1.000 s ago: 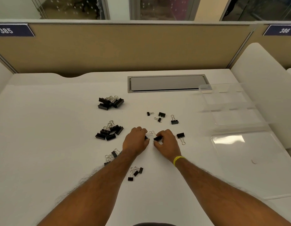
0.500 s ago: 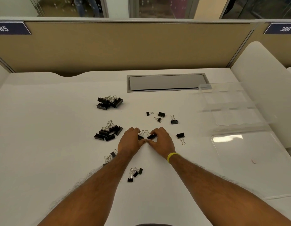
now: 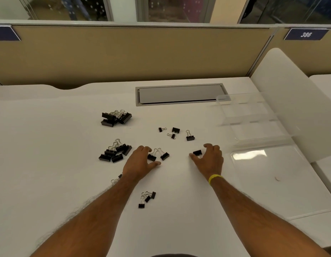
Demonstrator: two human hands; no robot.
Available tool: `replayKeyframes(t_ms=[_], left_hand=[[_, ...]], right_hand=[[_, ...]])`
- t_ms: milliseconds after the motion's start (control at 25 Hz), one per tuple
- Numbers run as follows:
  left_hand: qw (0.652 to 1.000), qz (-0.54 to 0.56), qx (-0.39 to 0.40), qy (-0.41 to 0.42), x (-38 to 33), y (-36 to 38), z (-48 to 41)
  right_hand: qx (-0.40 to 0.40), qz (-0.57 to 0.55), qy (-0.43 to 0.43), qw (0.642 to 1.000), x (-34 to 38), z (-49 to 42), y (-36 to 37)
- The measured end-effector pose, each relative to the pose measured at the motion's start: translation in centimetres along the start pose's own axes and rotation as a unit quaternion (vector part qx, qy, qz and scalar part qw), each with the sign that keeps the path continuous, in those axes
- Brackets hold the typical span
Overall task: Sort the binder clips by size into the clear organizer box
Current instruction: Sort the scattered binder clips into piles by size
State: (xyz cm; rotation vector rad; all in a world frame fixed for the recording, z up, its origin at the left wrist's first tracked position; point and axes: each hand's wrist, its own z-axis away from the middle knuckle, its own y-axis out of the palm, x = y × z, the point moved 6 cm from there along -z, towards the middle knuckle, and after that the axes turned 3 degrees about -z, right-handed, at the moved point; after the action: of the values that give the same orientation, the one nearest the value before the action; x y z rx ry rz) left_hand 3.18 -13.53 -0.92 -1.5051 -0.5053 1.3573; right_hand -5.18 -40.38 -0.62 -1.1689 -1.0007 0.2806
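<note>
**Piles by size on the desk, box not yet filled**

Toward the desk's (image 3: 49, 164) left side the binder clips lie grouped by size, which we judge to be staging before they go into the box. The largest clips (image 3: 116, 118) are heaped farthest back, a middle-sized heap (image 3: 115, 152) sits nearer, and small clips (image 3: 147, 198) lie toward the front edge.

Our left hand (image 3: 140, 162) rests beside a pair of clips (image 3: 158, 155), fingers loosely bent and spread, gripping nothing. It seems placed to gather them.

A few unsorted clips (image 3: 176, 133) lie scattered mid-desk, beyond both hands.

Our right hand (image 3: 209, 158) arches over a single clip (image 3: 197, 152), thumb and fingers apart on either side of it. Whether they touch it we cannot tell.

The clear organizer box (image 3: 253, 117) stands by the desk's right edge with no clips showing in its compartments. Its clear lid (image 3: 272, 182) lies flat in front of it.
</note>
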Motion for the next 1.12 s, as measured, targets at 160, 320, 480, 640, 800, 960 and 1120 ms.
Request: replayKeyframes(t_ms=[160, 320, 480, 640, 800, 960, 1120], left_hand=[[1.000, -0.001, 0.005, -0.003, 0.1, 0.1, 0.1], [1.000, -0.013, 0.006, 0.009, 0.1, 0.2, 0.1], [1.000, 0.015, -0.011, 0.004, 0.2, 0.1, 0.1], [1.000, 0.026, -0.015, 0.002, 0.3, 0.1, 0.0], [1.000, 0.019, -0.024, 0.005, 0.1, 0.3, 0.0], [0.999, 0.017, -0.029, 0.007, 0.2, 0.4, -0.1], [1.000, 0.014, -0.021, 0.005, 0.3, 0.3, -0.2]], right_hand=[[0.061, -0.008, -0.031, 0.998, 0.1, 0.1, 1.5], [0.107, -0.037, -0.111, 0.987, 3.4, 0.6, 2.6], [0.196, -0.029, -0.258, 0.946, 9.0, 2.1, 4.4], [0.227, 0.045, -0.356, 0.905, 12.5, 3.0, 6.0], [0.235, 0.055, -0.367, 0.898, 12.9, 2.8, 6.6], [0.145, 0.006, -0.259, 0.955, 10.3, 0.0, 4.6], [0.054, 0.038, -0.131, 0.989, 6.6, -3.2, 2.5]])
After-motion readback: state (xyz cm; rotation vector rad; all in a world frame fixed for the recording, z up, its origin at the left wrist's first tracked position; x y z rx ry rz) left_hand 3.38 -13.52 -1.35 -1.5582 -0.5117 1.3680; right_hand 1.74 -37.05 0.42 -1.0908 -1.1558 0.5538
